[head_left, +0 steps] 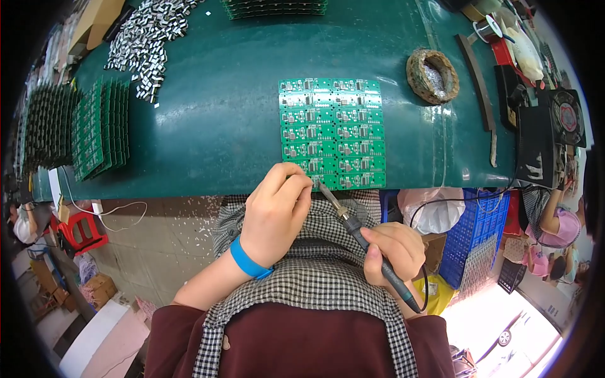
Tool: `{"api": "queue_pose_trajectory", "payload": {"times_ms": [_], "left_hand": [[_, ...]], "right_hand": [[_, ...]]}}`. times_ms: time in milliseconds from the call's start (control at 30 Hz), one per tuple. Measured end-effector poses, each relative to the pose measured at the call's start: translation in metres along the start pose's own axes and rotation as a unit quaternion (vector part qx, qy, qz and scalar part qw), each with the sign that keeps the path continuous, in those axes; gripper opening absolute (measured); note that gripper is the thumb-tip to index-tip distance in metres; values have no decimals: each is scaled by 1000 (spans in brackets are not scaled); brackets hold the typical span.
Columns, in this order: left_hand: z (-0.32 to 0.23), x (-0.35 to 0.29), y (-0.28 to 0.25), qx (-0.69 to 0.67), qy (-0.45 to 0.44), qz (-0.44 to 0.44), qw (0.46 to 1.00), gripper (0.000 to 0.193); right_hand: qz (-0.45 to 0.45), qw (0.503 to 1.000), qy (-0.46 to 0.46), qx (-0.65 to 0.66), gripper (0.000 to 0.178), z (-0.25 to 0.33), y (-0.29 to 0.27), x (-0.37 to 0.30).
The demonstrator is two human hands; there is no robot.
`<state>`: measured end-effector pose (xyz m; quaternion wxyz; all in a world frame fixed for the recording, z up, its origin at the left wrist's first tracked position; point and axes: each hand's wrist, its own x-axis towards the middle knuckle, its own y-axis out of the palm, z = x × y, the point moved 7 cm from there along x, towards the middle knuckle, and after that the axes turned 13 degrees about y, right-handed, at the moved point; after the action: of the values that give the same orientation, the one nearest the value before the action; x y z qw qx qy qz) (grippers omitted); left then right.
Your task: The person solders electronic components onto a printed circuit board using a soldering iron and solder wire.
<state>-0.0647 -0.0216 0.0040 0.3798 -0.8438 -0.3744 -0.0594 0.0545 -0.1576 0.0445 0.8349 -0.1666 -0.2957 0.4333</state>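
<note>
A green panel of printed circuit boards (334,133), two columns of small boards set with components, lies flat at the table's near edge. Over its near left corner, my left hand (271,214) is closed, thumb and fingers pinched together; whatever they hold is hidden. A blue band circles that wrist. My right hand (406,247) grips a soldering iron (394,278) by its dark handle. The iron slants up and left, and its tip is at the panel's nearest row, close beside my left fingertips. Its black cord trails from the handle's lower end.
Stacks of circuit board panels (101,129) stand at the left, and another stack (274,6) at the far edge. Small white and dark parts (148,38) lie heaped at far left. A rough round bowl (414,75), a dark bar (477,82) and a wire spool (488,29) are at right.
</note>
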Motion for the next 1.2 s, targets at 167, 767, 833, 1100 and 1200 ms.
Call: {"api": "queue_pose_trajectory", "payload": {"times_ms": [167, 767, 833, 1100, 1200], "left_hand": [[-2, 1, -2, -3, 9, 18, 1000, 13], [39, 1, -15, 8, -168, 64, 984, 23], [38, 3, -12, -30, -178, 65, 981, 27], [32, -12, -20, -290, -199, -55, 935, 40], [39, -18, -63, -396, -216, -114, 885, 41]], "right_hand": [[-4, 1000, -6, -3, 17, 2, 1, -5], [-205, 942, 85, -253, 49, -81, -45, 57], [-174, 945, 102, -256, 50, -89, -34, 58], [-145, 969, 182, -87, 22, -57, 22, 18], [-144, 984, 94, 55, 19, -35, 22, 27]]}}
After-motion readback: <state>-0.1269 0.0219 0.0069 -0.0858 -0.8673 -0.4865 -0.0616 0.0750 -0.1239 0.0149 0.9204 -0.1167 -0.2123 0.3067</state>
